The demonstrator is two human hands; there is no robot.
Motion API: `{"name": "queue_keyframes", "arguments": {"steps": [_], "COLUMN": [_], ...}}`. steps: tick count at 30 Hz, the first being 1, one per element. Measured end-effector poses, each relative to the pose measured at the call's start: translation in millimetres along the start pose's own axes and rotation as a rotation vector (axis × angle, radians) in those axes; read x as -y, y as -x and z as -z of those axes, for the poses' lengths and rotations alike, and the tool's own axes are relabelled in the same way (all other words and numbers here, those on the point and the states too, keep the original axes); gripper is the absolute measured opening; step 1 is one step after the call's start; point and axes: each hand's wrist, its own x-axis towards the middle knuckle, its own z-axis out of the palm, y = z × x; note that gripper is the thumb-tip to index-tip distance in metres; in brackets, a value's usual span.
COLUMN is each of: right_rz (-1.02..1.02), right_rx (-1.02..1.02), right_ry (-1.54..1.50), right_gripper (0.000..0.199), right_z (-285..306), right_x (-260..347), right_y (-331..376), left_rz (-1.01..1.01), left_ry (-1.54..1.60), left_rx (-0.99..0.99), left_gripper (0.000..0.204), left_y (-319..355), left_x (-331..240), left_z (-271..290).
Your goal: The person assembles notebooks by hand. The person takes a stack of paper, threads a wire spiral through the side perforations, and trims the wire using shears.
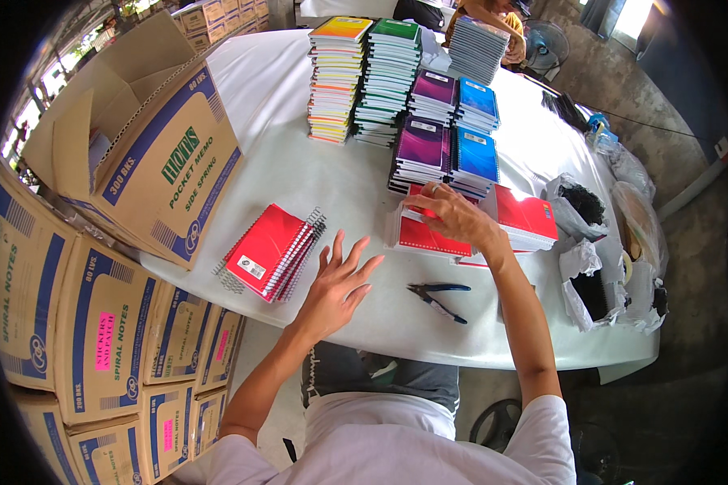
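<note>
My left hand [340, 283] hovers open above the white table [291, 105], fingers spread, just right of a slanted pile of red spiral notebooks [268, 250]. My right hand [453, 214] rests on top of another stack of red spiral notebooks [429, 236], fingers curled over its far edge. More red notebooks [526, 217] lie to the right of that hand. Blue-handled pliers [437, 297] lie on the table between my forearms.
Tall stacks of multicoloured, green, purple and blue notebooks [404, 89] stand further back. An open cardboard box [150, 153] sits on the table's left end, with stacked cartons [73, 323] beside it. Plastic bags of black spiral wire [590, 275] lie at right. Another person [493, 16] is at the far end.
</note>
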Motion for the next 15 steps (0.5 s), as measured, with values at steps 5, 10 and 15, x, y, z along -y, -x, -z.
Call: {"name": "queue_keyframes", "arguments": {"steps": [5, 10, 15], "right_rz": [-0.035, 0.000, 0.125], "right_rx": [-0.042, -0.183, -0.266], "right_ry": [0.099, 0.501, 0.538], "right_gripper": [0.053, 0.050, 0.040], "right_z": [-4, -34, -38], "right_x": [17, 32, 31], "right_y": [8, 32, 42], "left_rz": [0.051, 0.109, 0.171], "left_ry": [0.173, 0.304, 0.421], "left_rx": [-0.004, -0.024, -0.047], "left_gripper": [0.057, 0.058, 0.061], "left_y": [-15, -22, -31], "left_x": [8, 12, 16], "left_z": [-14, -26, -36]}}
